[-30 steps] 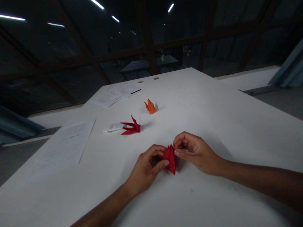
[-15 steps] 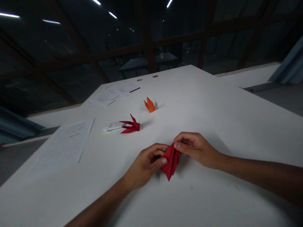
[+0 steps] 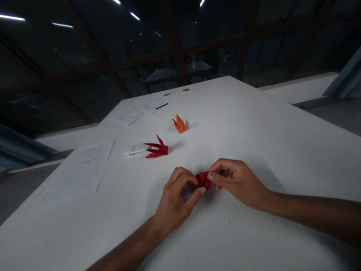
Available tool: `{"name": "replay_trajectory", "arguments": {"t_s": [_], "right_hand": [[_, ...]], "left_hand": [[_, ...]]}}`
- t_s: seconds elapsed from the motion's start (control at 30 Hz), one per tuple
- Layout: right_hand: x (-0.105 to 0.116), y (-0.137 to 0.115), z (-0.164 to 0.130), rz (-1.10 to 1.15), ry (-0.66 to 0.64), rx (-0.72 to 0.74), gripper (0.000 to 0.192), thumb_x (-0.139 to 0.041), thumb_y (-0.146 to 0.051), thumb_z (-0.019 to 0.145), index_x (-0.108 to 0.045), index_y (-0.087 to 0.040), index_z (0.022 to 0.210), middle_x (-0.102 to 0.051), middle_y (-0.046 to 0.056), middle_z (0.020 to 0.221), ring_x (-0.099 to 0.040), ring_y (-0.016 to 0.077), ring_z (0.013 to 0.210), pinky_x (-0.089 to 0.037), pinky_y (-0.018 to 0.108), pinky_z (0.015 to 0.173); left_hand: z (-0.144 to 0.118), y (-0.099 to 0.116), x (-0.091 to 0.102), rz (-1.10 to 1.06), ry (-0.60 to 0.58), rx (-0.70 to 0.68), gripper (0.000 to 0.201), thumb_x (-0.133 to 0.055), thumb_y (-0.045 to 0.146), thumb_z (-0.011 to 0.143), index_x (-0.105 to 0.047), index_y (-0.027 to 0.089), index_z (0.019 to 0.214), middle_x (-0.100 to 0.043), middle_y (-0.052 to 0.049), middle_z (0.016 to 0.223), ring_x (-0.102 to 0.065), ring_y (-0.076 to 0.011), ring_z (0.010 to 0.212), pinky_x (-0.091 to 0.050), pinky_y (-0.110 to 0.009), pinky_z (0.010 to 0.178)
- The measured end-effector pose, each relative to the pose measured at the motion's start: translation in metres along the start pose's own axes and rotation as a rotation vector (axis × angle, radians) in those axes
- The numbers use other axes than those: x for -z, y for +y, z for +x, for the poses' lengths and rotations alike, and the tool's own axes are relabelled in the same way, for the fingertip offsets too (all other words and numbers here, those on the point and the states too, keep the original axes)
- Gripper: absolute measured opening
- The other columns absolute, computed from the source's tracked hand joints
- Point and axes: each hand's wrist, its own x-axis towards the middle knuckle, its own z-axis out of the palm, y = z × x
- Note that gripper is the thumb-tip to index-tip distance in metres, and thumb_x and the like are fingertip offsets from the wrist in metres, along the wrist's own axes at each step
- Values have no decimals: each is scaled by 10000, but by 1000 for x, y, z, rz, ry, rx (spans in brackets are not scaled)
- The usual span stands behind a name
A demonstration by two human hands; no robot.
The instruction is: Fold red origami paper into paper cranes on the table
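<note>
Between my two hands is a small red folded paper piece (image 3: 203,181), seen nearly end-on with its folds bunched together. My left hand (image 3: 180,197) grips its left side between thumb and fingers. The thumb and forefinger of my right hand (image 3: 234,178) pinch its upper right edge, and the fingertips hide part of the paper. Farther off to the left lies another red folded paper piece (image 3: 160,149) with several pointed tips. An orange folded paper piece (image 3: 180,125) with pointed tips stands beyond it.
A white tube (image 3: 135,149) lies behind the red pointed piece. Printed sheets (image 3: 81,169) rest at the left of the white table (image 3: 254,131), with more papers (image 3: 129,111) and a dark pen-like stick (image 3: 161,106) at the back. Dark windows stand beyond the far edge.
The red paper in my hands has tipped, from a long diamond pointing toward me to a compact end-on view. My left hand has turned and its fingers now arch over the paper.
</note>
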Motion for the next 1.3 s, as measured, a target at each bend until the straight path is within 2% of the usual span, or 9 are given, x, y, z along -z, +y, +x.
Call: {"name": "replay_trajectory", "arguments": {"t_s": [0.13, 0.27, 0.33, 0.4, 0.57, 0.87, 1.1, 1.2, 1.3], "right_hand": [[2, 0, 2, 31, 6, -11, 169, -695, -352, 907, -684, -196, 844, -675, -4, 712, -608, 130, 622, -484, 274, 587], [10, 7, 16, 132, 130, -86, 190, -698, -365, 876, -653, -191, 816, -647, -20, 616, -568, 123, 533, -448, 276, 531], [14, 12, 23, 193, 225, -125, 199, -715, -363, 845, -652, -182, 789, -654, -7, 636, -571, 127, 545, -449, 282, 521], [16, 16, 28, 241, 259, -152, 203, -733, -361, 820, -658, -177, 779, -655, 1, 656, -570, 130, 550, -451, 286, 513], [16, 19, 29, 228, 255, -159, 213, -725, -373, 835, -669, -175, 783, -658, 3, 667, -563, 120, 533, -438, 286, 516], [17, 18, 28, 250, 290, -153, 168, -719, -336, 838, -675, -186, 776, -663, 7, 712, -553, 127, 569, -456, 297, 534], [19, 18, 29, 271, 340, -149, 181, -722, -350, 826, -660, -190, 765, -644, 1, 703, -552, 124, 560, -436, 301, 542], [20, 19, 30, 253, 323, -160, 186, -716, -360, 821, -645, -195, 773, -632, -7, 699, -548, 119, 549, -434, 293, 525], [22, 21, 32, 186, 239, -217, 190, -681, -388, 835, -627, -207, 827, -636, -14, 727, -546, 112, 509, -398, 281, 471]], "left_hand": [[2, -2, 1, -104, 9, 129, 148, -643, 265, 941, -632, 186, 816, -614, -23, 810, -567, -149, 744, -457, -268, 691], [5, -16, 4, -294, 205, 328, 161, -631, 291, 938, -585, 179, 830, -591, 5, 740, -527, -129, 668, -415, -250, 624], [7, -25, 6, -365, 316, 384, 166, -636, 302, 929, -580, 180, 832, -570, 21, 722, -491, -115, 642, -389, -238, 601], [9, -32, 7, -418, 359, 413, 144, -628, 293, 929, -592, 180, 847, -527, 35, 686, -456, -106, 619, -369, -229, 581], [10, -40, 7, -478, 365, 443, 87, -612, 241, 901, -601, 182, 838, -530, 34, 681, -466, -107, 626, -380, -228, 585], [13, -34, 7, -548, 406, 467, 113, -644, 276, 874, -611, 179, 827, -531, 32, 675, -450, -107, 599, -375, -236, 549], [15, -34, 8, -560, 421, 505, 250, -635, 314, 877, -552, 177, 685, -543, 22, 658, -480, -113, 597, -387, -243, 543], [17, -35, 10, -557, 350, 544, 256, -628, 345, 878, -561, 174, 699, -576, 15, 684, -495, -107, 576, -387, -245, 539], [19, -35, 14, -537, 227, 580, 185, -605, 355, 893, -599, 185, 820, -589, 25, 685, -505, -104, 553, -377, -240, 527]]}}
